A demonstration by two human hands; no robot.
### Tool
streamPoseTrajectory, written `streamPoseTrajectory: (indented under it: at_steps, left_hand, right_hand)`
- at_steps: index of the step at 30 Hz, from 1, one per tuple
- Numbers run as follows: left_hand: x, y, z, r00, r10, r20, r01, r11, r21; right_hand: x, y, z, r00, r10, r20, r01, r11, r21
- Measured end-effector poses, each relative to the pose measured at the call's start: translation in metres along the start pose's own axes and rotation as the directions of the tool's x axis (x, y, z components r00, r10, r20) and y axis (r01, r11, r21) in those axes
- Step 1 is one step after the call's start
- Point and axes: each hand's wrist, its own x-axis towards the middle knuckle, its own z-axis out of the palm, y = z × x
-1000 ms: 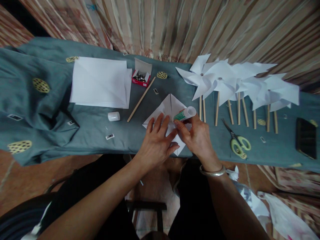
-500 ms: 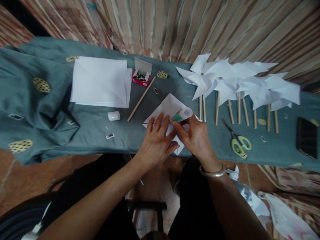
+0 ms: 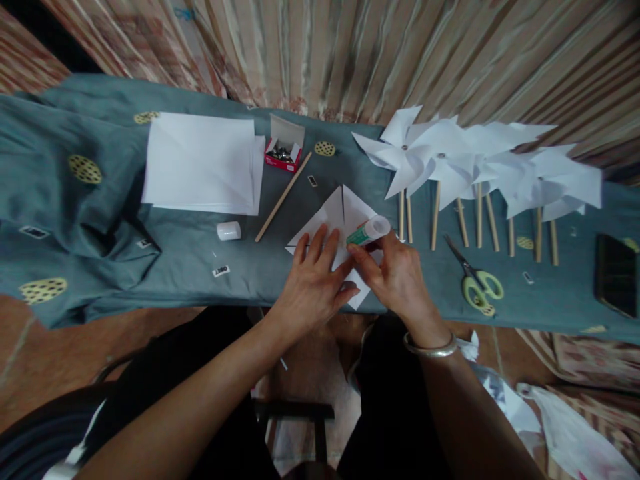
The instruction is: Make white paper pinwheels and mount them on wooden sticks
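A square of white paper (image 3: 327, 217), slit inward from its corners, lies like a diamond on the cloth in front of me. My left hand (image 3: 317, 273) rests flat on it with the fingers spread. Gripped in my right hand (image 3: 393, 270) is a green and white glue stick (image 3: 369, 231), tilted over the paper's right side. Its tip is hidden by my fingers, so contact with the paper cannot be made out. The white glue stick cap (image 3: 229, 231) lies apart to the left, near a wooden stick (image 3: 283, 197).
A stack of white paper (image 3: 200, 163) and a red box of metal pins (image 3: 283, 153) stand at the back left. Several paper pinwheels (image 3: 405, 148) on sticks lie back right. Scissors (image 3: 475, 277) and a phone (image 3: 616, 275) are on the right of the green tablecloth (image 3: 270, 280).
My right hand and the glue stick have shifted slightly right. The slit at the paper's top corner now shows as an open gap. My left hand stays in place.
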Motion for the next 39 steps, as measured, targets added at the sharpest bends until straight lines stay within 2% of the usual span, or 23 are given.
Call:
streamPoseTrajectory:
  at_steps: [8, 12, 14, 17, 20, 23, 26, 29, 31, 34, 37, 39]
  left_hand:
    - [0.001, 0.000, 0.000, 1.000, -0.003, 0.008, 0.003, 1.000, 0.013]
    - [0.000, 0.000, 0.001, 1.000, 0.000, -0.008, 0.000, 1.000, 0.014]
    - [0.000, 0.000, 0.001, 1.000, 0.002, -0.009, -0.002, 1.000, 0.022]
    - [0.000, 0.000, 0.001, 1.000, 0.005, -0.006, -0.004, 1.000, 0.029]
    - [0.000, -0.002, 0.002, 1.000, 0.006, -0.007, -0.006, 1.000, 0.015]
    - [-0.001, -0.004, 0.003, 1.000, 0.009, -0.016, -0.009, 1.000, -0.010]
    - [-0.004, -0.004, 0.003, 0.999, 0.024, -0.024, -0.025, 0.999, -0.025]
    - [-0.005, -0.003, -0.002, 0.997, 0.045, -0.064, -0.046, 0.999, -0.020]
    - [-0.006, -0.006, -0.011, 0.992, 0.049, -0.120, -0.050, 0.999, -0.007]
    - [-0.010, -0.020, -0.034, 0.966, 0.004, -0.257, -0.003, 1.000, 0.006]
    - [-0.021, -0.045, -0.062, 0.890, -0.172, -0.422, 0.189, 0.982, -0.001]
    - [-0.032, -0.064, -0.076, 0.837, -0.304, -0.455, 0.342, 0.940, 0.001]
  right_hand:
    - [0.001, 0.002, 0.000, 0.999, 0.020, -0.028, -0.019, 1.000, 0.003]
    - [0.001, 0.002, 0.005, 0.995, 0.048, -0.087, -0.045, 0.998, 0.032]
    - [0.003, 0.003, 0.008, 0.986, 0.092, -0.141, -0.078, 0.992, 0.103]
    - [0.009, 0.009, 0.010, 0.954, 0.186, -0.235, -0.103, 0.940, 0.325]
    - [0.014, 0.014, 0.009, 0.913, 0.314, -0.261, -0.101, 0.793, 0.600]
    - [0.015, 0.016, 0.004, 0.881, 0.453, -0.139, -0.123, 0.501, 0.857]
    - [0.012, 0.015, -0.001, 0.854, 0.520, 0.034, -0.166, 0.209, 0.964]
    - [0.009, 0.016, -0.007, 0.828, 0.538, 0.156, -0.197, 0.019, 0.980]
    - [0.007, 0.017, -0.010, 0.821, 0.532, 0.209, -0.213, -0.055, 0.976]
    - [0.002, 0.016, -0.015, 0.821, 0.512, 0.252, -0.230, -0.107, 0.967]
    - [-0.003, 0.013, -0.018, 0.821, 0.501, 0.274, -0.236, -0.139, 0.962]
    - [-0.007, 0.012, -0.021, 0.823, 0.496, 0.276, -0.231, -0.152, 0.961]
